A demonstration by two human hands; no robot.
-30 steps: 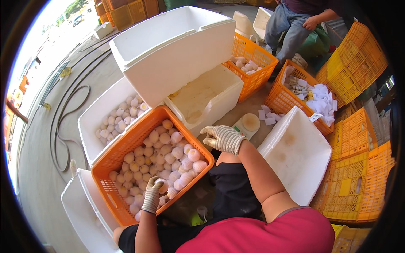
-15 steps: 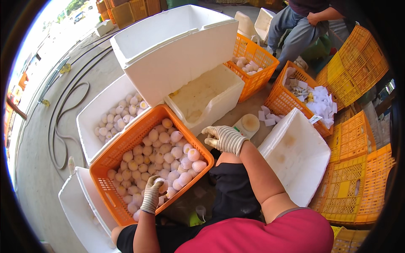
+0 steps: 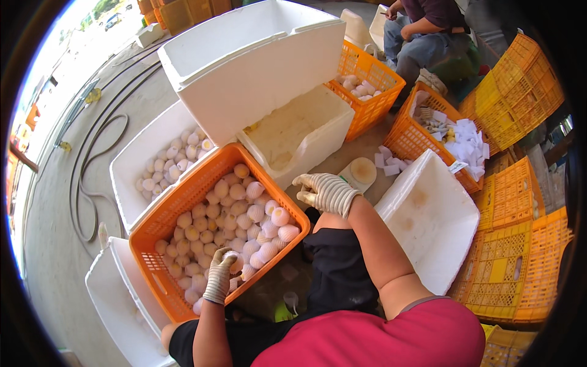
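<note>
My left hand (image 3: 219, 275), in a whitish knit glove, has its fingers round a fruit in a white foam net (image 3: 235, 262), low over the near side of an orange plastic crate (image 3: 160, 219). Many pale fruits in foam nets (image 3: 229, 214) fill that crate; their exact kind is hard to tell. My right hand (image 3: 330, 193), gloved the same way, hovers above my right knee. Its fingers are loosely bent and apart, with nothing visible in them. A small scale with a round, stained plate (image 3: 362, 170) stands just beyond it.
White foam boxes (image 3: 263, 73) stand behind the crate, one of them with netted fruits. Another foam box (image 3: 428, 220) lies at my right. An orange crate of white foam pieces (image 3: 422, 139) and stacked yellow crates (image 3: 498, 269) are farther right. A seated person (image 3: 428, 37) is at the back.
The view has shifted slightly. Both my hands keep nearly the same places, the left still on the netted fruit. The person at the back now sits with hands raised at the front.
</note>
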